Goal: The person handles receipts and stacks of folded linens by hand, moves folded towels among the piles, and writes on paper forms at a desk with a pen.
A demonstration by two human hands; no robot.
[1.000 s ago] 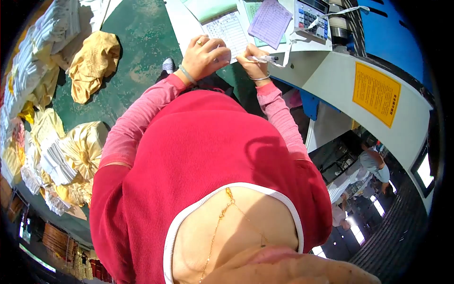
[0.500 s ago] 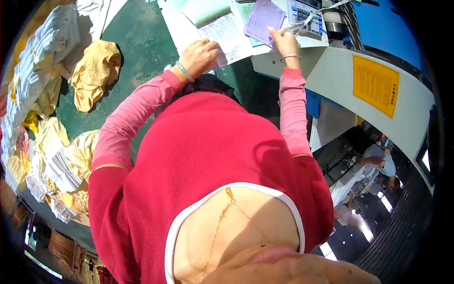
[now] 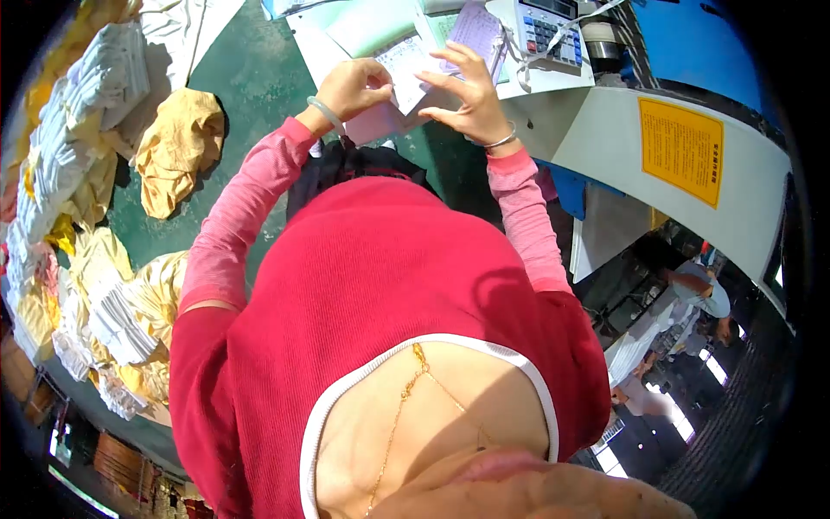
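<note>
At the desk's front edge, my left hand [image 3: 350,91] is closed, thumb and fingers pinched at the left edge of a white printed sheet [image 3: 405,71]. Below that hand hangs a pale pinkish sheet [image 3: 373,126], partly covered by it. My right hand [image 3: 471,97] is open, its fingers spread just right of the white sheet. Behind its fingertips lies a purple written slip [image 3: 477,33], partly hidden. Pale green paper [image 3: 372,28] rests behind the white sheet.
A calculator [image 3: 551,35] with a white strap across it sits on the white desk [image 3: 519,85]. A dark metal cylinder [image 3: 603,45] stands beside it. A yellow notice [image 3: 681,151] is on the right panel. Cloth piles [image 3: 112,303] lie at left; a person [image 3: 702,290] is at lower right.
My right hand has left the purple slip, moved left and down, and spread its fingers. My left hand has shifted slightly left and up. The white sheet now sits closer between both hands.
</note>
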